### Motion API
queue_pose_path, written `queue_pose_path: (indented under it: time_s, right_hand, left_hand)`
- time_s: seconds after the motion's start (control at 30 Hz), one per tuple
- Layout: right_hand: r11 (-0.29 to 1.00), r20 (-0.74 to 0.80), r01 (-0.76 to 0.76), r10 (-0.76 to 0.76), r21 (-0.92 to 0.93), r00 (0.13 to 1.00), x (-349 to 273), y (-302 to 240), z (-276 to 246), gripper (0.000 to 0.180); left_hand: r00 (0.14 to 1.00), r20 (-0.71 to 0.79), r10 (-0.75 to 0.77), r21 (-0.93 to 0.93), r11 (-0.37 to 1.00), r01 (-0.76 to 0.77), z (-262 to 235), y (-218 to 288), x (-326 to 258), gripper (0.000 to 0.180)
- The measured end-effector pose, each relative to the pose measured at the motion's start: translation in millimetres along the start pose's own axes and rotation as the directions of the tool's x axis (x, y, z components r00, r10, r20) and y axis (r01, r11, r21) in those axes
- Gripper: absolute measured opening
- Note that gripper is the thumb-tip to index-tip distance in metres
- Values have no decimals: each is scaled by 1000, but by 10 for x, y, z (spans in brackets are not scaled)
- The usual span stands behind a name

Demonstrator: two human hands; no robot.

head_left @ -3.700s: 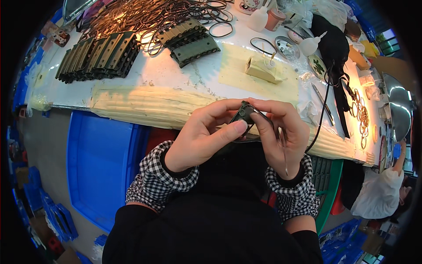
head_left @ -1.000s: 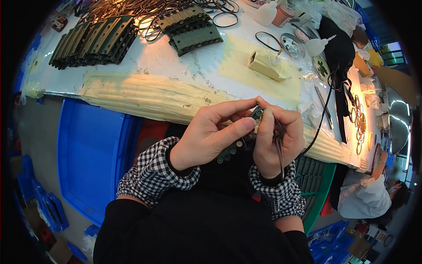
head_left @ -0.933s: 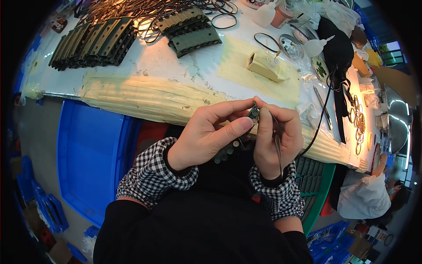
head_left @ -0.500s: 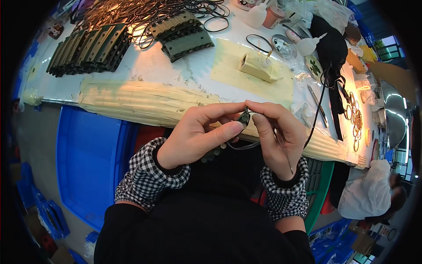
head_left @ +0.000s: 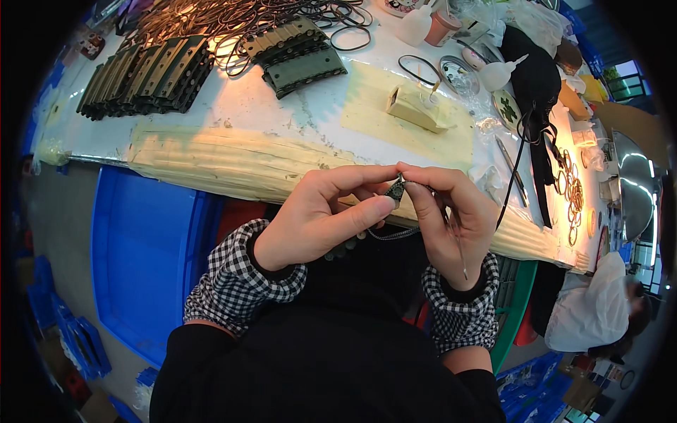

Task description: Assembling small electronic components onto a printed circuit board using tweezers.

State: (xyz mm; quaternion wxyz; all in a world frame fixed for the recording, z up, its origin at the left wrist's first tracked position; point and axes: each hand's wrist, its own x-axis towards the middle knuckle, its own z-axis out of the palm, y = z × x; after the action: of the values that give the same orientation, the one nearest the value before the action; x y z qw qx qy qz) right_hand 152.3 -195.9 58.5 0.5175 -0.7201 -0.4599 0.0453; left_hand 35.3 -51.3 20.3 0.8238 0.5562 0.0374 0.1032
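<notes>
My left hand point(head_left: 310, 215) is closed, pinching a small dark green patterned piece point(head_left: 396, 190) between thumb and fingers in front of the table edge. My right hand point(head_left: 458, 211) meets it there, its thumb and forefinger pressed together at the piece's upper right side. What those fingertips grip is too small to make out. A thin, pointed metal tool point(head_left: 462, 257) sticks out downward from the right palm. Below the hands hangs a loop of thin grey cord or chain point(head_left: 395, 234), partly hidden by the fingers.
Olive-green strips point(head_left: 144, 77) stand in a row at the table's far left. Tangled dark cord loops point(head_left: 282, 10) lie behind them. A cream block point(head_left: 419, 109) sits beyond my hands, near a white squeeze bottle point(head_left: 501, 72). A blue bin point(head_left: 141, 261) stands below the table at left.
Both hands have shifted very slightly to the right. The right hand has turned a little with the metal tool, and the grip on the dark piece stays the same.
</notes>
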Motion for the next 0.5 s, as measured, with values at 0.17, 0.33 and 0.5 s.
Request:
queue_pose_path:
  time_s: [0.17, 0.33, 0.5]
  right_hand:
    - [994, -23, 105, -106, -43, 994, 1, 33, 26, 13]
    - [986, -2, 142, -143, -87, 990, -16, 63, 63, 14]
    - [950, 17, 252, -253, -186, 967, -60, 107, 33, 20]
  left_hand:
    - [1000, -1, 17, 11, 1000, -17, 20, -14, 2, 42]
    - [995, 17, -101, 53, 994, 100, -31, 46, -22, 41]
    - [998, 22, -65, -1, 998, 65, -7, -41, -28, 40]
